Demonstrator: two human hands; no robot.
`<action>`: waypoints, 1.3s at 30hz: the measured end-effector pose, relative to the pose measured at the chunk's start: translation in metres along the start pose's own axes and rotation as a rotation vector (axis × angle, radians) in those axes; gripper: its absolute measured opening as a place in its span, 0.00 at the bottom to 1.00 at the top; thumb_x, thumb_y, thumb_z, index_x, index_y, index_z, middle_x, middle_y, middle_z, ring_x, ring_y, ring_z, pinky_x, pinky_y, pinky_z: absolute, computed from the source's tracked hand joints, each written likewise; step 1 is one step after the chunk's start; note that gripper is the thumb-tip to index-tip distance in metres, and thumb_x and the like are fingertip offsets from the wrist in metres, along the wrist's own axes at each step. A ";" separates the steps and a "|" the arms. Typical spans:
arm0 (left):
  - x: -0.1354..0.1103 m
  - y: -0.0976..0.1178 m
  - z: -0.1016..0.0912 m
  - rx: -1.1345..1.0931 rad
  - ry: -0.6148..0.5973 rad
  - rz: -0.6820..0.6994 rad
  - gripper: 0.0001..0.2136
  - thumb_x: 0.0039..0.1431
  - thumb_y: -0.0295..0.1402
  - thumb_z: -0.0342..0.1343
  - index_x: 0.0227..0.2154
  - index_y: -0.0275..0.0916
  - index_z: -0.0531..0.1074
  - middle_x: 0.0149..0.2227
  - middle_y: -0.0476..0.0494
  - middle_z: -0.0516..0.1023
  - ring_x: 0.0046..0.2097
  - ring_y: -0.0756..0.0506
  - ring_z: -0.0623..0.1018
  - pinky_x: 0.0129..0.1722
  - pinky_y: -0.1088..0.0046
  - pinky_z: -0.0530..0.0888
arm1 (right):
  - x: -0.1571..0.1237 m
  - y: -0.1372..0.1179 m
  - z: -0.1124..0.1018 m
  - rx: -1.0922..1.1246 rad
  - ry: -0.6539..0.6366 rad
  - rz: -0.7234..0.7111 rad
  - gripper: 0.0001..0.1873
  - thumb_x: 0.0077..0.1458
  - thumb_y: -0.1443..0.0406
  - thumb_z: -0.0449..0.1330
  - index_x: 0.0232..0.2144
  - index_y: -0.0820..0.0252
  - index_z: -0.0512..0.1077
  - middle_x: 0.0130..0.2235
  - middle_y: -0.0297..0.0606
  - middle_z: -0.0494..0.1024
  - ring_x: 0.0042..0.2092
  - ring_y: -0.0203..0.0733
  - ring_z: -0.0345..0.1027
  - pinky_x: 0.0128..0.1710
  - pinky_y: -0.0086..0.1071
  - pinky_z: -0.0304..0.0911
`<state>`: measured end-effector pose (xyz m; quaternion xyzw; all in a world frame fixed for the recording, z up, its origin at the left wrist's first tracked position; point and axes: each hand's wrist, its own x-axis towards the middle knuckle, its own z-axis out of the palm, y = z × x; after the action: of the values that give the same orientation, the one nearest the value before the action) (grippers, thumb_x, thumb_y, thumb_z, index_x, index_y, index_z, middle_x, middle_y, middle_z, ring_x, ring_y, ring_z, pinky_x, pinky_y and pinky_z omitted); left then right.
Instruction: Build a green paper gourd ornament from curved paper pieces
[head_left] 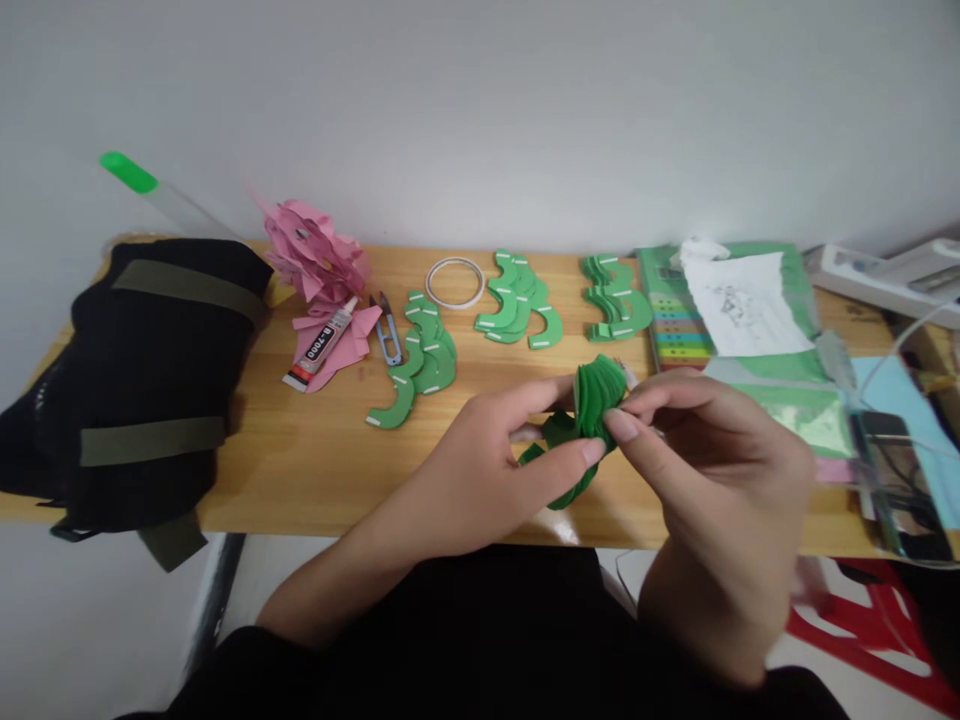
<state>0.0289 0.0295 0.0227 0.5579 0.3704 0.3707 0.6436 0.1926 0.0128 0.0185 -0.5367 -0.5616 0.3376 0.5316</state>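
Green layered bundle (594,395), partly hidden by fingers (566,468)

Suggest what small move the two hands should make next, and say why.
Probably, the right hand should gently press together the fanned green bundle, at the edge where it appears to pinch it: the layers show spread at the top, and the left hand supports the bundle from the other side.
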 end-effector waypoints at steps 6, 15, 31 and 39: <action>0.002 0.000 0.002 -0.013 -0.002 -0.028 0.16 0.61 0.26 0.54 0.51 0.42 0.73 0.52 0.45 0.77 0.54 0.43 0.76 0.53 0.67 0.74 | 0.000 0.002 0.000 -0.049 0.000 -0.062 0.09 0.51 0.71 0.66 0.34 0.53 0.74 0.30 0.30 0.71 0.34 0.36 0.65 0.32 0.32 0.61; 0.004 -0.002 0.005 0.162 0.062 0.032 0.14 0.61 0.28 0.54 0.50 0.39 0.73 0.47 0.45 0.79 0.47 0.45 0.78 0.47 0.70 0.75 | -0.003 -0.005 -0.003 -0.155 -0.006 -0.121 0.08 0.53 0.69 0.64 0.36 0.51 0.76 0.32 0.33 0.75 0.35 0.39 0.69 0.35 0.36 0.66; -0.001 -0.003 0.010 0.598 0.214 0.225 0.15 0.61 0.30 0.54 0.51 0.33 0.68 0.46 0.39 0.79 0.48 0.41 0.78 0.48 0.65 0.74 | -0.009 -0.013 0.002 -0.416 0.036 -0.204 0.08 0.52 0.69 0.65 0.35 0.51 0.77 0.30 0.33 0.78 0.30 0.39 0.70 0.28 0.34 0.65; -0.001 -0.005 0.012 0.755 0.268 0.324 0.17 0.62 0.29 0.54 0.52 0.26 0.67 0.45 0.35 0.79 0.47 0.41 0.77 0.48 0.63 0.75 | -0.010 -0.013 0.005 -0.485 0.063 -0.224 0.06 0.52 0.69 0.64 0.33 0.53 0.77 0.29 0.32 0.77 0.29 0.38 0.70 0.28 0.33 0.65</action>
<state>0.0393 0.0228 0.0185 0.7522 0.4678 0.3747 0.2739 0.1834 0.0017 0.0279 -0.5931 -0.6652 0.1155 0.4387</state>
